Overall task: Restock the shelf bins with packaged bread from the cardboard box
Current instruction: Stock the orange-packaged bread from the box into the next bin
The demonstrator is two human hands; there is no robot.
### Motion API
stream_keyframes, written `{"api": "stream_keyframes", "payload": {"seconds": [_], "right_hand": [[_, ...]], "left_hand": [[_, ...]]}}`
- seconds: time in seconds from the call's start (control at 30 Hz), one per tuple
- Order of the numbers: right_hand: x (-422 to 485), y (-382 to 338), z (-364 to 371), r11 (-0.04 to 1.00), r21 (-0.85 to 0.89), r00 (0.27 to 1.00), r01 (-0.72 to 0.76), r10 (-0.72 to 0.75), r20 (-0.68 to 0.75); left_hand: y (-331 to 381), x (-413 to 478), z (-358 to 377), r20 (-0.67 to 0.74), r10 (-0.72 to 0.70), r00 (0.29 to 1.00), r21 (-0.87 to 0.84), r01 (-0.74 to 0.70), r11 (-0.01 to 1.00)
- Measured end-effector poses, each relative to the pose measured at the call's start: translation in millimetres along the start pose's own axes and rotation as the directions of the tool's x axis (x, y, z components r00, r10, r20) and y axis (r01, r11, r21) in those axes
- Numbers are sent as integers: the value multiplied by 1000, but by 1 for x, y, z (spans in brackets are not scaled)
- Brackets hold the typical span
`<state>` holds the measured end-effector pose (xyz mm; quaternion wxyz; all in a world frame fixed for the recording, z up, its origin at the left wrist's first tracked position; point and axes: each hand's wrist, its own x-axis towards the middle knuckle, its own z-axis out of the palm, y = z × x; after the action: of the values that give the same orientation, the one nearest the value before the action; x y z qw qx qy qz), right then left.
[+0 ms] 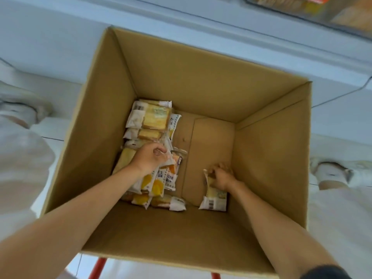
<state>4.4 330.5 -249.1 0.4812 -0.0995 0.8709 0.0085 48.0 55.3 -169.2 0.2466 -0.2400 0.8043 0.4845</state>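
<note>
A large open cardboard box (201,81) fills the view from above. Several packaged bread packs (153,117) lie piled along the left side of its floor. My left hand (150,157) reaches into that pile and pinches the edge of a white and yellow pack (153,182). On the right side of the floor my right hand (221,176) grips the top of a single bread pack (214,199) that stands apart from the pile. Both forearms reach down into the box.
A shelf bin (302,9) with packaged goods shows at the top right above a pale shelf edge. Red legs (98,267) of a stand show under the box. White clothing of people appears at the far left and far right.
</note>
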Motion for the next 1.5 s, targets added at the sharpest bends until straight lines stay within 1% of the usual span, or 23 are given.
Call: {"api": "stream_keyframes", "payload": {"seconds": [0.17,0.27,0.37,0.43,0.47,0.53,0.57,0.6,0.63,0.67,0.7,0.73,0.83,0.93,1.03,1.07,1.1,1.17,1.2,1.23,1.33,1.4,1.5], "right_hand": [[-4,-7,-20,982,187,996,-26,9,94],[-20,-28,-57,891,453,1000,19,-27,12],[-51,-65,-95,680,710,978,185,-56,-202],[-75,-89,-114,471,840,962,269,-171,-212],[-85,-97,-121,372,886,947,277,-263,-185],[-100,-102,-130,228,942,914,247,-378,-148],[-103,-100,-132,179,953,911,246,-378,-165],[-103,-97,-132,159,949,920,271,-331,-207],[-102,-91,-132,194,928,933,317,-239,-269],[-98,-85,-131,280,894,936,351,-132,-327],[-96,-80,-130,355,866,932,351,-44,-360],[-93,-74,-127,373,866,936,333,-19,-352],[-90,-67,-114,223,944,965,242,-156,-211],[-89,-71,-105,291,909,950,300,-177,-257],[-90,-73,-96,187,947,949,262,-228,-218],[-90,-72,-90,220,946,953,238,-242,-183],[-90,-73,-82,332,918,957,215,-257,-131],[-82,-77,-56,635,749,949,188,-313,27],[-76,-80,-40,749,635,933,188,-338,123],[-69,-83,-23,819,544,914,181,-345,215],[-53,-89,19,892,418,867,172,-338,366],[-45,-89,30,907,366,881,208,-337,333],[-41,-86,17,894,379,921,239,-333,205]], "left_hand": [[4,-2,-5,9,-57,998,-52,58,997],[12,-8,-10,13,-72,997,-90,72,993],[33,-23,-12,210,-68,975,-146,100,984],[49,-33,-10,327,-61,943,-190,129,973],[54,-36,-8,316,-54,947,-224,130,966],[58,-36,-10,170,-69,983,-303,119,945],[57,-35,-13,131,-98,987,-375,140,916],[54,-35,-18,152,-121,981,-471,180,864],[51,-35,-24,229,-128,965,-565,238,790],[48,-36,-29,314,-115,942,-625,297,722],[45,-37,-34,377,-98,921,-652,339,679],[45,-39,-38,424,-76,902,-661,366,655],[45,-43,-43,461,-60,885,-672,393,628],[47,-44,-42,433,-87,897,-641,374,670],[41,-38,-42,268,-175,947,-583,304,753],[36,-35,-44,210,-195,958,-587,283,758],[32,-33,-46,161,-212,964,-593,266,760],[21,-30,-51,105,-230,967,-583,247,774],[17,-29,-52,88,-235,968,-577,242,780],[14,-29,-52,74,-237,969,-577,235,782],[8,-25,-45,32,-231,972,-576,207,791],[6,-23,-41,10,-242,970,-557,207,804],[3,-20,-38,-11,-260,966,-535,214,817]]}}
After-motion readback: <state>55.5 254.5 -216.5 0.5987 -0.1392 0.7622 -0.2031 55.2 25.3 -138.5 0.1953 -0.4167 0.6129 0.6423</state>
